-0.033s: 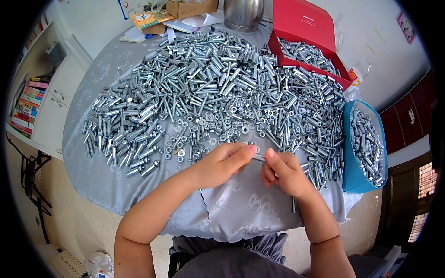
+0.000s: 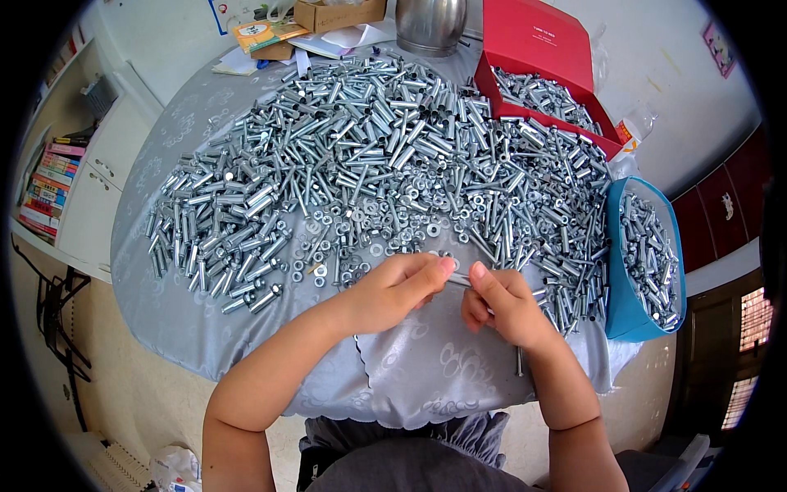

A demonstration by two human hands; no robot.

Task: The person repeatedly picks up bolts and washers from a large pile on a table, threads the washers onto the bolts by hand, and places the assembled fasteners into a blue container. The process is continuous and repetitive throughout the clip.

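Observation:
Between my two hands a thin silver bolt [image 2: 459, 280] is held roughly level above the near part of the table. My left hand [image 2: 402, 287] is closed, its thumb pressed over one end, and its fingertips hide that end. My right hand [image 2: 502, 303] pinches the other end with its thumb on top and its fingers curled. Beyond the hands lie loose washers and nuts [image 2: 376, 249]. A large heap of silver bolts and metal sleeves [image 2: 361, 135] spreads behind them. Assembled sleeve anchors [image 2: 238, 254] lie grouped at the left. A long bolt [image 2: 519, 362] lies below my right hand.
A blue bin [image 2: 631, 307] of bolts stands at the right table edge. Behind it, an open red box [image 2: 537, 37] holds more. A metal pot [image 2: 430, 25], papers and a cardboard box [image 2: 338, 15] sit at the back. A grey patterned cloth [image 2: 467, 369] covers the table.

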